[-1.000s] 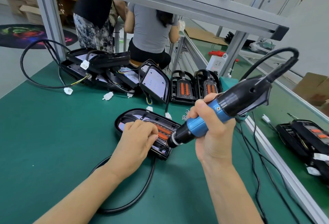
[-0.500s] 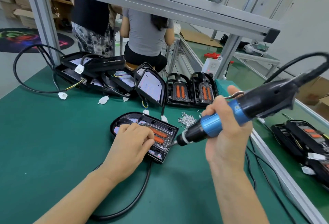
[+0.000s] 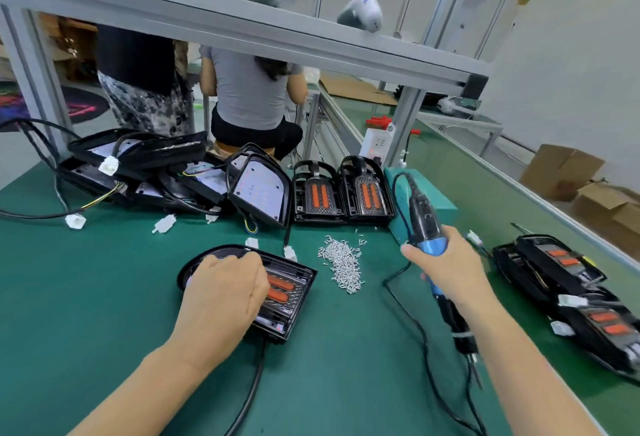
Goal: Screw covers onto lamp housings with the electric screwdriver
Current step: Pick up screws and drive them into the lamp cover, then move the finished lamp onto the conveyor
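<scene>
On the green table, the left hand rests curled on the lamp housing, near centre. Just right of it lies the pile of screws. Further right, the right hand is clamped around the electric screwdriver, bit pointing toward the near edge, away from the housing on its left.

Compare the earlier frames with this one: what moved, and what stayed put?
The right hand swung the screwdriver off the lamp and out to the right, flipping it so the bit now points down toward the person, clear of the mat. It still grips the blue body. The left hand stays on the lamp, and the screw pile is unmoved.
</scene>
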A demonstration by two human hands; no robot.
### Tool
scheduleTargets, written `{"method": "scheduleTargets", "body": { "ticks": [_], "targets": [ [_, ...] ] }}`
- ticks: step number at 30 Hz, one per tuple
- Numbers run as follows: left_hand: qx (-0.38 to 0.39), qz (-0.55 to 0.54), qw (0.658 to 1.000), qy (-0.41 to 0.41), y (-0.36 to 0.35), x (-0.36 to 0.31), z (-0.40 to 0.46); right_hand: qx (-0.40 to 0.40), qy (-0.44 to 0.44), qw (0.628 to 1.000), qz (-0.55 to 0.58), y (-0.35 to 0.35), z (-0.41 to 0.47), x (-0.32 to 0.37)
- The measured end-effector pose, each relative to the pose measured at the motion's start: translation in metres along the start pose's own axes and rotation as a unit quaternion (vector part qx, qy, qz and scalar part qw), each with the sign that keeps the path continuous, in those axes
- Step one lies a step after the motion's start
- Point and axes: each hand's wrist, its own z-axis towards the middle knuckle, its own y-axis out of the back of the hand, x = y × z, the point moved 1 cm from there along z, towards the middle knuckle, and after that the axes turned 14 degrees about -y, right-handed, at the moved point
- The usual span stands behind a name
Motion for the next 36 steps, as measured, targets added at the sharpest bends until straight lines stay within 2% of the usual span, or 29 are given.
{"method": "scheduleTargets", "body": {
  "ticks": [3, 7, 9, 11, 13, 16, 20, 24, 26, 27, 28, 30, 32, 36],
  "targets": [
    [-0.031, 0.067, 0.997, -0.01, 0.007, -0.002, 0.0, -0.008, -0.039, 0.983, -0.177, -0.013, 0.018, -0.015],
    [-0.041, 0.108, 0.991, 0.063, 0.014, 0.024, -0.009, 0.005, -0.071, 0.955, -0.288, -0.024, 0.035, -0.032],
    [-0.036, 0.108, 0.98, 0.165, 0.016, 0.041, -0.016, -0.015, -0.07, 0.949, -0.308, -0.025, 0.041, -0.036],
    [-0.031, 0.071, 0.953, 0.292, 0.015, 0.057, -0.02, -0.041, -0.055, 0.942, -0.327, -0.026, 0.044, -0.036],
    [0.0, 0.071, 0.938, 0.34, 0.008, 0.07, -0.027, -0.058, -0.038, 0.923, -0.378, -0.027, 0.044, -0.033],
    [0.078, 0.13, 0.936, 0.316, -0.001, 0.072, -0.037, -0.066, -0.019, 0.888, -0.454, -0.031, 0.042, -0.027],
    [0.124, 0.186, 0.942, 0.251, -0.004, 0.069, -0.037, -0.063, 0.014, 0.853, -0.517, -0.039, 0.041, -0.015],
    [0.124, 0.165, 0.95, 0.233, -0.005, 0.066, -0.038, -0.089, 0.021, 0.809, -0.581, -0.036, 0.032, 0.005],
    [0.108, 0.162, 0.953, 0.233, -0.004, 0.068, -0.042, -0.119, 0.066, 0.817, -0.561, -0.039, 0.018, 0.02],
    [0.097, 0.161, 0.955, 0.229, -0.004, 0.069, -0.043, -0.105, 0.103, 0.842, -0.52, -0.046, 0.008, 0.029],
    [0.084, 0.158, 0.958, 0.225, -0.004, 0.069, -0.043, -0.052, 0.135, 0.876, -0.46, -0.055, -0.002, 0.037],
    [0.072, 0.151, 0.963, 0.212, -0.004, 0.067, -0.043, 0.128, 0.149, 0.927, -0.319, -0.078, -0.025, 0.052],
    [0.074, 0.153, 0.969, 0.181, -0.002, 0.062, -0.04, 0.279, 0.115, 0.924, -0.237, -0.1, -0.043, 0.06],
    [0.09, 0.175, 0.974, 0.115, -0.003, 0.054, -0.039, 0.415, 0.033, 0.898, -0.141, -0.116, -0.049, 0.056]
  ]
}}
